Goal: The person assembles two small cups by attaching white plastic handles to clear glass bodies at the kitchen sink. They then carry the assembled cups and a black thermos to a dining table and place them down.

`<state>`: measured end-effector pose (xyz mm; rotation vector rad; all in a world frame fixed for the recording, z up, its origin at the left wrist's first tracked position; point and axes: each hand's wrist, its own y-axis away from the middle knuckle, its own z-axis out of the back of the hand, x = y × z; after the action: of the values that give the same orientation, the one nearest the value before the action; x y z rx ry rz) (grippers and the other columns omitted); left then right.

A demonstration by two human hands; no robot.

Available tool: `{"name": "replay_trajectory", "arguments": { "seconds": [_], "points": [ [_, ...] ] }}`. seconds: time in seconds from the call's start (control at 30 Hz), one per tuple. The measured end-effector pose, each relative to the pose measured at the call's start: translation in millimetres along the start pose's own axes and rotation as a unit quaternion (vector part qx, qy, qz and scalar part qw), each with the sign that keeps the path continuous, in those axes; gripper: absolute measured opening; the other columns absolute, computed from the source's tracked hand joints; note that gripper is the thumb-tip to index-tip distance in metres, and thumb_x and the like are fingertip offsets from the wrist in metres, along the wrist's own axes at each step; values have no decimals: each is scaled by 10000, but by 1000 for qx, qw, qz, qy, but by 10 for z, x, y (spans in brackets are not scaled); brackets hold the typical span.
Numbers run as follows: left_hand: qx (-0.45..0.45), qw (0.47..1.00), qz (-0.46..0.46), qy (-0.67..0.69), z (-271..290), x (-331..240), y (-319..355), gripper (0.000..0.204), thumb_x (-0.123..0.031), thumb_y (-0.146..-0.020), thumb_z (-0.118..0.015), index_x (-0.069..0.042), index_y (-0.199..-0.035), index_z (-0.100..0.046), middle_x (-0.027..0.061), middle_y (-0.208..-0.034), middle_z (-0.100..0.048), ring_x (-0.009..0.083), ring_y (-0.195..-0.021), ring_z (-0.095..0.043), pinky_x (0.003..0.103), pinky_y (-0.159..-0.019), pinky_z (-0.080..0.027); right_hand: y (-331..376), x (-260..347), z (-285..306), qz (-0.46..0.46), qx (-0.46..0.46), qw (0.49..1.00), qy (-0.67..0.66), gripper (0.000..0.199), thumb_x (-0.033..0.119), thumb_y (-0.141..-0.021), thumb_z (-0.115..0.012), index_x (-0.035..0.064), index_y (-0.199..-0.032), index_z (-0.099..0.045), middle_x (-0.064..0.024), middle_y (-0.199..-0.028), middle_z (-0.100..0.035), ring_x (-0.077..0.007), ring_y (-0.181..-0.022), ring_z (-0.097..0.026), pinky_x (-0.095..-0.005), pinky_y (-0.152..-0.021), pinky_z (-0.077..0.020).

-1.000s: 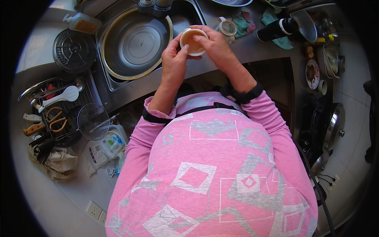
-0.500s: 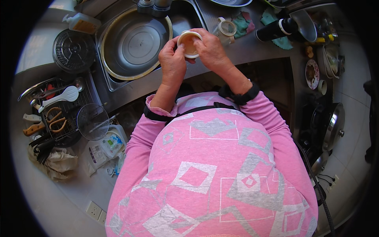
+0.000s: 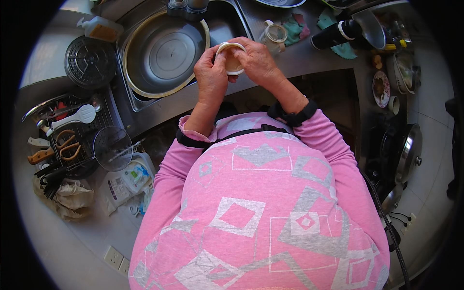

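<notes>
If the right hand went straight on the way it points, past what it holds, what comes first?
Past the white-rimmed round container or lid, the right hand would probably meet the near-side rim of the metal basin first, though depth is unclear.

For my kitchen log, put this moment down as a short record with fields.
left hand: holds the pale-rimmed round piece by its left side
right hand: holds it from the right, thumb inside the rim
held thing: lid or shallow cup, cannot tell which
beyond the left hand: metal basin in the sink
far left: white slotted spatula, round strainer
right of the hands: black bottle with a white band
</notes>
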<state>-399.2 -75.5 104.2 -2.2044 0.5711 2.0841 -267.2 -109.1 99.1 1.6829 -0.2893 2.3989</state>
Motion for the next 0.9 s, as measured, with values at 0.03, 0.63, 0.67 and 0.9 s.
{"name": "replay_trajectory", "arguments": {
  "seconds": [0.03, 0.63, 0.67, 0.9],
  "points": [
    [5, 1000, 3, 14, -7, 5, -3, 209, -105, -996, -536, 23, -1140, -616, 119, -953, -674, 191, -674, -688, 258, -451, -563, -3, -9, 0, -10, 0, 1000, -27, 201, 134, -927, -595, 54, -1085, -691, -134, -1000, -718, -264, -896, -702, -341, -816, -543],
    [-15, 1000, -20, -2, 61, -28, 26, 236, -99, -997, -542, 31, -1195, -535, 135, -964, -639, 199, -622, -683, 258, -438, -543, 42, 55, -56, -12, -9, 1000, -8, 307, 222, -983, -504, 6, -1154, -638, -166, -956, -697, -247, -856, -690, -338, -730, -563],
    [-10, 1000, -14, -11, 62, -31, 27, 238, -96, -995, -543, 32, -1195, -532, 129, -952, -634, 192, -606, -677, 254, -432, -537, 36, 48, -55, -36, -11, 999, -36, 301, 214, -982, -499, 3, -1142, -643, -163, -943, -696, -241, -837, -689, -337, -701, -564],
    [12, 997, -59, -51, 118, -33, -8, 276, -44, -954, -563, 29, -1219, -535, 116, -908, -627, 159, -551, -645, 237, -418, -505, -16, -17, -36, -93, 10, 988, -122, 265, 190, -976, -509, 5, -1083, -666, -153, -899, -694, -220, -766, -685, -326, -608, -567]
  ]
}}
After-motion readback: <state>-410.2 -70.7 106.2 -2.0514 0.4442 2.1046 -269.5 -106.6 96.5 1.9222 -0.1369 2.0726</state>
